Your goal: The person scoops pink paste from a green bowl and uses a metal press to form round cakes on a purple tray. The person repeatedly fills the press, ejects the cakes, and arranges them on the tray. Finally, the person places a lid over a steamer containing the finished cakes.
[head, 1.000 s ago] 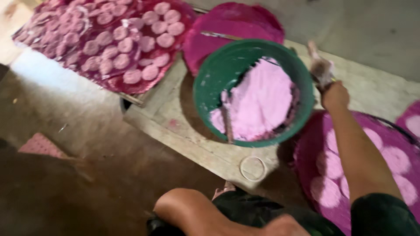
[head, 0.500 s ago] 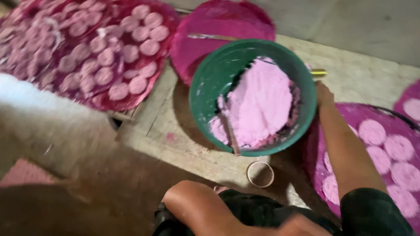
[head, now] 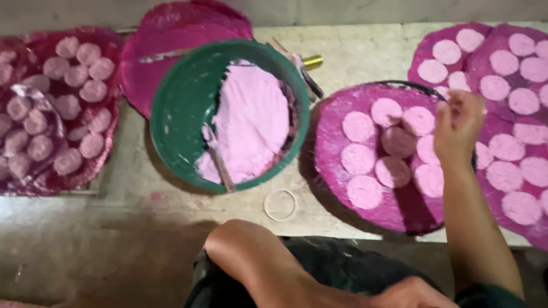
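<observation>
Right hand is hovering over the near magenta tray, fingers pinching together over something small; I cannot tell what, too blurred. Left hand is resting low by the lap at the frame's bottom edge, fingers curling under, nothing showing in them.

The pink discs are lying in a loose ring on that tray, some touching each other, directly under and beside the right hand.

Risks, as a judgement: the discs are looking soft, so the wrist dropping could be denting or smearing one. Neighbours touching could be sticking together. The tray is overhanging the near edge of the desk a little, so pressing on the near side could be tipping it. The right forearm is crossing the tray and could be dragging across the discs nearest the person.

The green bowl of pink paste is sitting just left of the tray, a stick leaning inside it. A small ring is lying on the desk in front of the bowl.

Surface: pale, worn, stained wood, low to the floor. More magenta trays of discs are crowding the far left and far right. Bare concrete-like floor is lying below, dim lighting.
</observation>
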